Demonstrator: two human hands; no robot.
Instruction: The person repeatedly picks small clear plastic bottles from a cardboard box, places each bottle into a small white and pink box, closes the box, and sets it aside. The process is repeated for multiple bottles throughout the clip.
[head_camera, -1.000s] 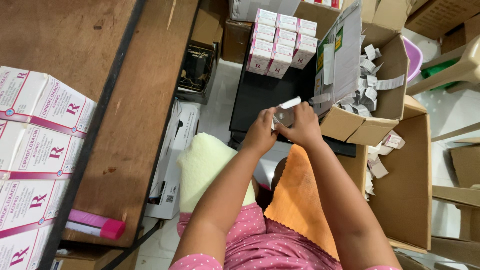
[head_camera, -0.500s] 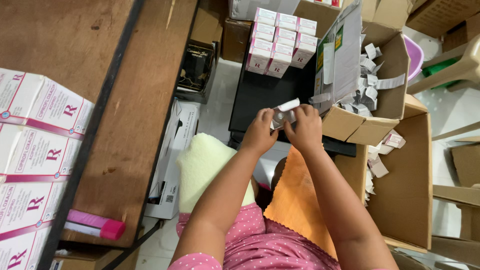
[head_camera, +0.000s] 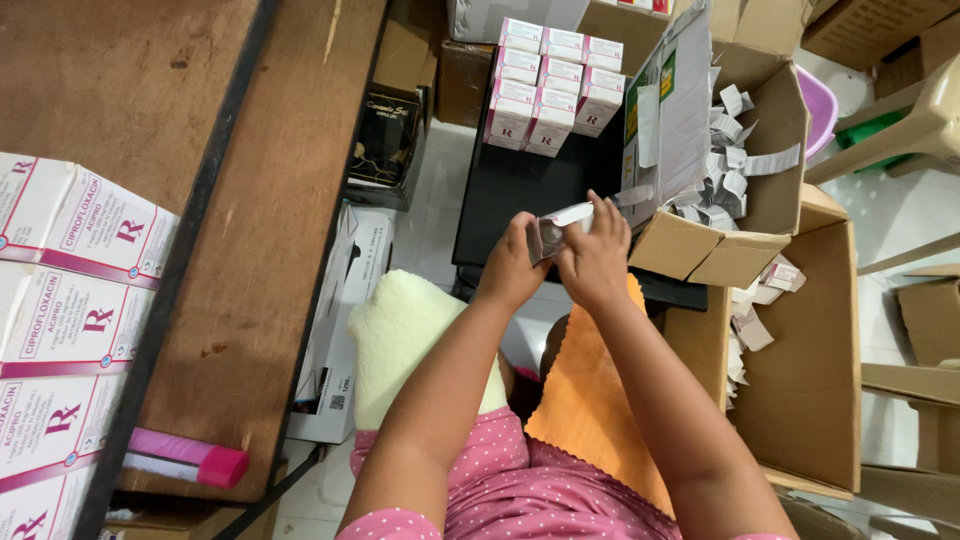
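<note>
While both hands (head_camera: 560, 262) meet, fingers pinch a small carton (head_camera: 556, 226).

Blister strip (head_camera: 548, 236) between fingers (head_camera: 600, 225): shiny foil. Carton (head_camera: 575, 213) held with it: smooth white card. Open box (head_camera: 700, 262) just right of fingers: matt brown cardboard, paper slips (head_camera: 722, 180) inside. Counter (head_camera: 240, 200) far left: worn matt wood. Below fingers: orange cloth (head_camera: 590, 400), fine weave.

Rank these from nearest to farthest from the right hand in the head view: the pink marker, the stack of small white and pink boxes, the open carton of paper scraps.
From the right hand:
1. Open carton of paper scraps, just right of it.
2. Stack of small white and pink boxes, above on the black surface.
3. Pink marker, far lower left on the wooden table.
</note>
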